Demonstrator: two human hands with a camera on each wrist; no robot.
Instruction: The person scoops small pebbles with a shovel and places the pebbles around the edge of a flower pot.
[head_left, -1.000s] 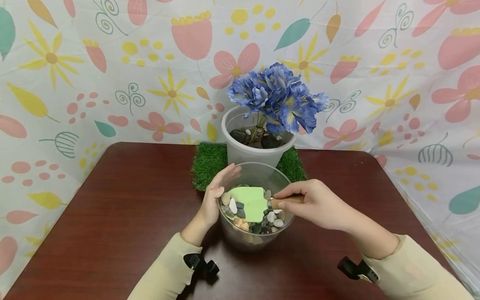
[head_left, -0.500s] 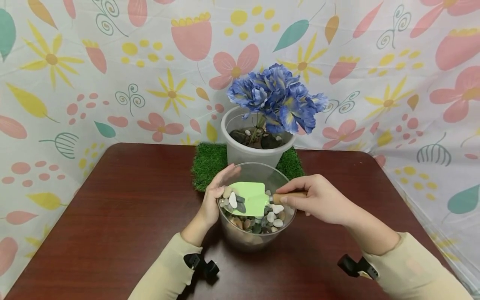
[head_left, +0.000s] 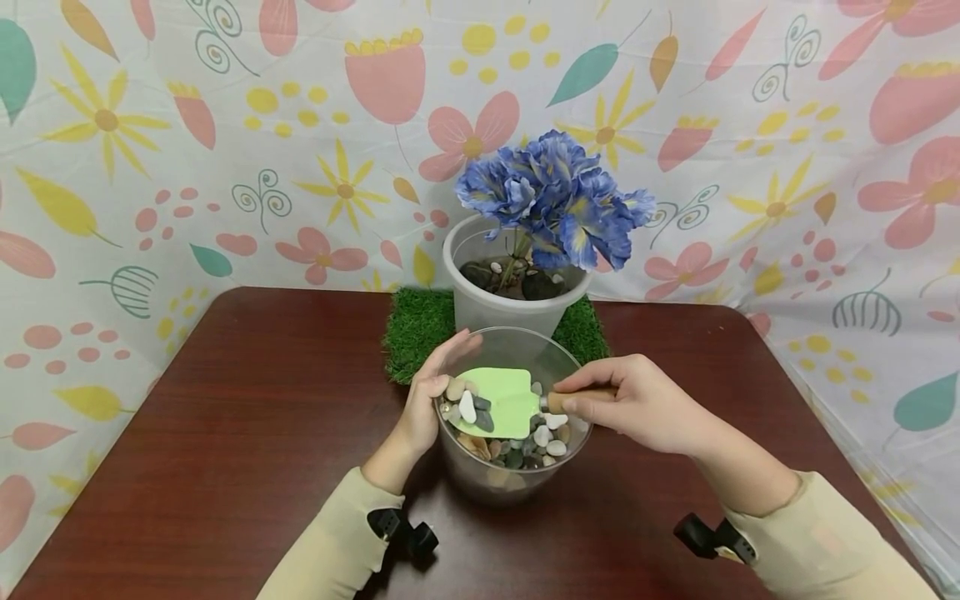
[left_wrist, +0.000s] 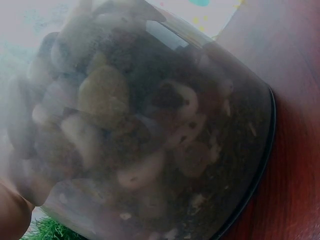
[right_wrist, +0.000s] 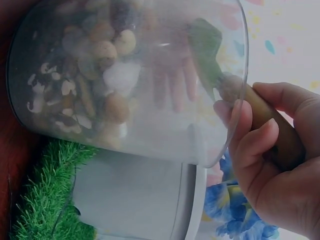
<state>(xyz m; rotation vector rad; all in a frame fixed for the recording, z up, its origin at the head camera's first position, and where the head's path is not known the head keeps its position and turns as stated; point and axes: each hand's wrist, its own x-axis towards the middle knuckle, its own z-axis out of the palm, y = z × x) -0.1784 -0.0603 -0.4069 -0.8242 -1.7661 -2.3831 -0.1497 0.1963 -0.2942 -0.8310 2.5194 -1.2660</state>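
My right hand [head_left: 637, 404] grips the wooden handle [head_left: 581, 398] of a small garden trowel, fingers and thumb around it. The trowel's light green blade [head_left: 506, 400] is inside the rim of a clear plastic pot [head_left: 501, 483], above the pebbles [head_left: 525, 450]. Several stones lie at the blade's tip, among them a white pebble [head_left: 467, 407] and dark grey ones. My left hand [head_left: 423, 408] rests against the left side of the pot, thumb by the rim. In the right wrist view its extended fingers [right_wrist: 172, 82] show through the plastic. Layers of stones and dark soil-like material show through the pot wall [left_wrist: 165, 125].
Right behind the clear pot stands a white flowerpot [head_left: 510, 312] with blue artificial-looking flowers [head_left: 555, 196]. It sits on a green grass mat [head_left: 420, 333]. The dark red wooden table [head_left: 285, 417] ends before a floral-patterned cloth backdrop [head_left: 300, 167].
The trowel blade has come up from among the pebbles with stones at its tip, then dipped slightly. My right hand moved with it; my left hand stayed against the pot.
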